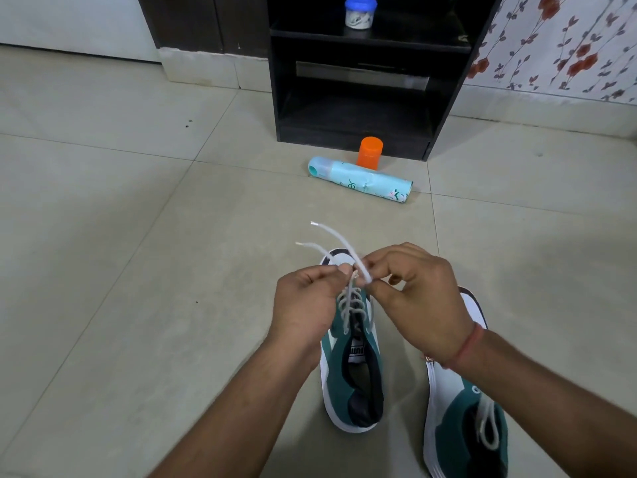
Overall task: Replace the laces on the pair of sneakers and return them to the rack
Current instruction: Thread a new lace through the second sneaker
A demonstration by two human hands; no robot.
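Hands pinching lace, spray can, orange bottle before rack

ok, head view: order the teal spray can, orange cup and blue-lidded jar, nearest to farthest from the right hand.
From the right hand:
1. teal spray can, lying on the floor ahead.
2. orange cup, just behind the can, at the rack's foot.
3. blue-lidded jar, up on a rack shelf, farthest.

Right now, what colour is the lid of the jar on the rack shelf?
Blue; the jar lid shows clearly in the head view.
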